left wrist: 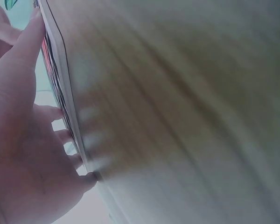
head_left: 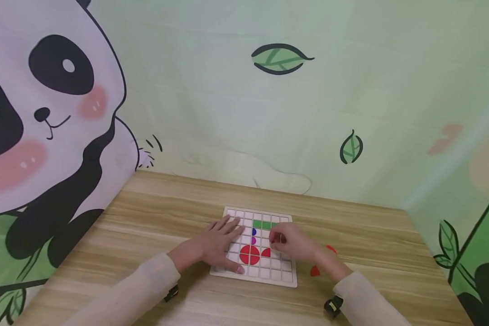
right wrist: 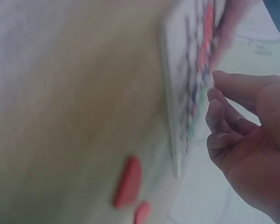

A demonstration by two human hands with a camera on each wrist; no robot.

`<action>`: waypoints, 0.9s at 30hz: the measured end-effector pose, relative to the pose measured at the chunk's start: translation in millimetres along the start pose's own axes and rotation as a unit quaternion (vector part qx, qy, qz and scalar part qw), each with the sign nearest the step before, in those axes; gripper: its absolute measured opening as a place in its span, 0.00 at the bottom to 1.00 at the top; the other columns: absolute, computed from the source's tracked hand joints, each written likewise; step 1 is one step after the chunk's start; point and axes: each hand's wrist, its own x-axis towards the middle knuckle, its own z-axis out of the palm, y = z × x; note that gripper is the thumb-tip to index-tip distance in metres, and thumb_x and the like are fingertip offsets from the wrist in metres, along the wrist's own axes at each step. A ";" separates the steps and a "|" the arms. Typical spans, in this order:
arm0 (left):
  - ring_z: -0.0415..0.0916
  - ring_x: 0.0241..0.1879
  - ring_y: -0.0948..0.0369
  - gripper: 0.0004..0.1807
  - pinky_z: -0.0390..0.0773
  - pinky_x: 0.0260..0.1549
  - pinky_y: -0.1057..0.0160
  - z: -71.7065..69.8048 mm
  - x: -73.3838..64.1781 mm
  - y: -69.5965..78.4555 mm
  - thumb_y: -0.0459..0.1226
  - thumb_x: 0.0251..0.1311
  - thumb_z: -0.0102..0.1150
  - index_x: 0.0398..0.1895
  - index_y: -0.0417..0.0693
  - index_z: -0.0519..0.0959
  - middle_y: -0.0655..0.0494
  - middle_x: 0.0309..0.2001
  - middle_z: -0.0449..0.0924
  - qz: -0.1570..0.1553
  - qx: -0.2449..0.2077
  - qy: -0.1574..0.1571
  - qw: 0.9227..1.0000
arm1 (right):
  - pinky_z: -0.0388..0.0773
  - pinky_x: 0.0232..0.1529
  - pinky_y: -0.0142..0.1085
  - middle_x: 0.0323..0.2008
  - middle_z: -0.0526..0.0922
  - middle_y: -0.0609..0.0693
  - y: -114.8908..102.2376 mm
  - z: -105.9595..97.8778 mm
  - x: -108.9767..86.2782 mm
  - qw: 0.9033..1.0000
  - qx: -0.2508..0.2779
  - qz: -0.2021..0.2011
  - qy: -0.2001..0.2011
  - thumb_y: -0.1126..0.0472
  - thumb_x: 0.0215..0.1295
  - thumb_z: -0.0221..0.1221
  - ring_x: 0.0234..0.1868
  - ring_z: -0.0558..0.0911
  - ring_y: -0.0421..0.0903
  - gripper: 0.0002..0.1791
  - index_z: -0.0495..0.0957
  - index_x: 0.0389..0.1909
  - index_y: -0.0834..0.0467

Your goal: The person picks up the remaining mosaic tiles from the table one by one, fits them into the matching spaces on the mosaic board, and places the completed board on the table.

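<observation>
A white grid board (head_left: 287, 277) lies on the table. My left hand (head_left: 219, 244) rests on its left side with the fingers spread and the thumb near the front edge. On the grid are a green strip (head_left: 262, 224), a small blue piece (head_left: 254, 232), a small magenta piece (head_left: 253, 241), a red circle (head_left: 249, 255) crossed by grid lines and a red rounded piece (head_left: 266, 252). Above the board's right part is my right hand (head_left: 293, 242), fingers bent, thumb and index tips close together. Whether anything small sits between those tips cannot be made out, even in the right wrist view.
Loose red pieces lie on the wooden table (head_left: 375, 258) right of the board: one red piece (head_left: 315, 270) near my right forearm, another red piece (head_left: 331, 248) partly behind it. A panda-print backdrop (head_left: 212, 90) rises behind the table.
</observation>
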 end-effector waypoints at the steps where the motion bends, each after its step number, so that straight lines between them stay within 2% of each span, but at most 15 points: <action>1: 0.29 0.78 0.45 0.68 0.43 0.73 0.39 0.4 0.2 0.1 0.82 0.39 0.49 0.81 0.57 0.45 0.51 0.81 0.35 0.000 0.002 0.000 1.000 | 0.77 0.33 0.33 0.31 0.78 0.42 3.2 -3.3 -2.4 1.000 0.006 0.000 0.012 0.63 0.65 0.65 0.33 0.75 0.43 0.04 0.81 0.38 0.54; 6: 0.29 0.78 0.45 0.69 0.43 0.72 0.39 2.1 0.7 -0.4 0.83 0.39 0.49 0.81 0.57 0.45 0.51 0.81 0.35 0.001 0.003 0.002 1.000 | 0.76 0.29 0.33 0.31 0.78 0.44 17.9 -26.2 -23.0 0.998 0.023 0.019 0.054 0.63 0.65 0.65 0.34 0.75 0.46 0.04 0.80 0.39 0.55; 11: 0.29 0.78 0.45 0.68 0.44 0.72 0.39 1.8 0.5 -0.6 0.82 0.40 0.49 0.81 0.56 0.45 0.51 0.81 0.35 0.003 0.002 0.002 1.000 | 0.77 0.30 0.34 0.33 0.79 0.49 37.8 -40.7 -47.8 0.996 0.039 0.024 0.076 0.65 0.66 0.63 0.35 0.77 0.48 0.04 0.80 0.40 0.60; 18: 0.30 0.78 0.44 0.68 0.44 0.72 0.39 1.9 -2.1 -0.6 0.82 0.40 0.48 0.81 0.55 0.46 0.50 0.81 0.35 0.003 0.009 0.003 1.000 | 0.77 0.28 0.32 0.30 0.80 0.46 67.8 -42.4 -76.3 0.996 0.007 0.026 0.090 0.67 0.63 0.66 0.31 0.77 0.43 0.03 0.81 0.35 0.60; 23: 0.30 0.78 0.44 0.69 0.44 0.72 0.39 2.6 -2.2 -1.9 0.83 0.39 0.48 0.81 0.56 0.46 0.50 0.81 0.35 0.001 0.009 0.004 1.000 | 0.78 0.33 0.32 0.32 0.80 0.43 73.0 -35.7 -86.3 0.996 -0.023 0.046 0.073 0.64 0.61 0.68 0.33 0.77 0.40 0.05 0.82 0.37 0.56; 27: 0.30 0.78 0.44 0.68 0.44 0.72 0.39 2.4 -0.6 -1.8 0.83 0.39 0.48 0.81 0.56 0.46 0.51 0.81 0.35 0.003 0.008 0.007 1.000 | 0.76 0.33 0.32 0.32 0.79 0.45 77.5 -34.9 -92.6 0.994 -0.025 0.052 0.097 0.66 0.60 0.67 0.33 0.76 0.40 0.06 0.82 0.38 0.58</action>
